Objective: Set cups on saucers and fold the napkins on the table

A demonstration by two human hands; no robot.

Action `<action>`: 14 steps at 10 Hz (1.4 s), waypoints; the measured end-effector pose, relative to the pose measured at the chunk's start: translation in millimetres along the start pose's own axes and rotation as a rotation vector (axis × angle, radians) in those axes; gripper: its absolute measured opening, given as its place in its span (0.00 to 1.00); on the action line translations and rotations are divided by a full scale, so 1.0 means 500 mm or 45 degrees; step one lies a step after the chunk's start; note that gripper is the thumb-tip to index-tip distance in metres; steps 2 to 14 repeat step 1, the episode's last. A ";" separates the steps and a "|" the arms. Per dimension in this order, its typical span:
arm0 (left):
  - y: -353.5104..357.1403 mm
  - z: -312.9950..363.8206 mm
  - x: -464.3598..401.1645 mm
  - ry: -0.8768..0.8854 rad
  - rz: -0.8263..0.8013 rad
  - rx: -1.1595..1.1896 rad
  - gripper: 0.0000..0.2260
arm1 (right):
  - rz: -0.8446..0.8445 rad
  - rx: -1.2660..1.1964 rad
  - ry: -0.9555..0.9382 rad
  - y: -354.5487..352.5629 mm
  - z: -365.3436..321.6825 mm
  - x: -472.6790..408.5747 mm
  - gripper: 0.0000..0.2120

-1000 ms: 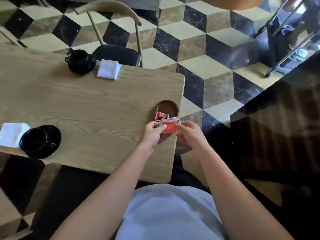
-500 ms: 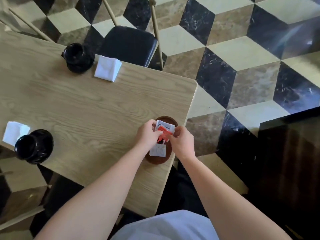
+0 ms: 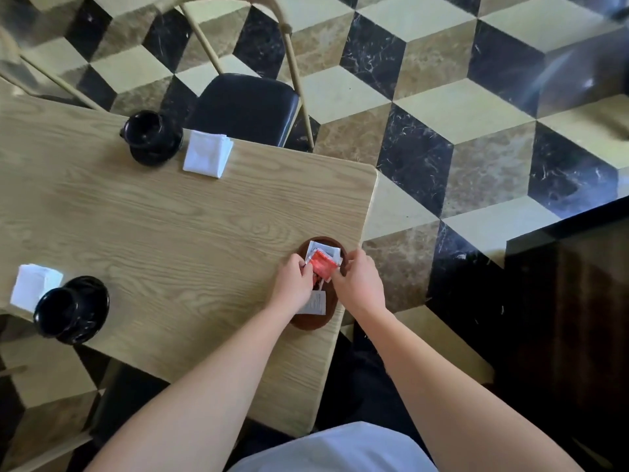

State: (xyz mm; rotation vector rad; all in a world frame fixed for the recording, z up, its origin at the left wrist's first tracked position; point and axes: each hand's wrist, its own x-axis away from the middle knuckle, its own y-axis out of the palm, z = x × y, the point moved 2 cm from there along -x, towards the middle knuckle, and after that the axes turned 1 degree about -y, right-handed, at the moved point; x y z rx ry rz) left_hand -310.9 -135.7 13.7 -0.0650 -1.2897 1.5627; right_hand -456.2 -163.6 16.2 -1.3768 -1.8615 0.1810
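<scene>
The desk (image 3: pixel 170 216) carries two cup-and-saucer sets (image 3: pixel 151 137) (image 3: pixel 73 310), each beside a folded napkin (image 3: pixel 207 154) (image 3: pixel 34 284). At the brown tray (image 3: pixel 308 323), left hand (image 3: pixel 294 284) and right hand (image 3: pixel 357 282) pinch the red packet (image 3: pixel 321 265) with curled fingers. Lower it flat among the white sachets.

Both hands, left hand (image 3: pixel 295 284) and right hand (image 3: pixel 357 284), pinching a red packet (image 3: pixel 322 264) over a brown dish (image 3: pixel 311 322) at the wooden table (image 3: pixel 170 226) edge.
</scene>
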 end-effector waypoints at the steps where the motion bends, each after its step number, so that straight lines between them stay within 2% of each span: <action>1: -0.012 -0.036 0.050 0.188 0.198 -0.262 0.13 | 0.063 0.016 -0.014 0.012 -0.002 0.044 0.11; 14: -0.012 -0.036 0.050 0.188 0.198 -0.262 0.13 | 0.063 0.016 -0.014 0.012 -0.002 0.044 0.11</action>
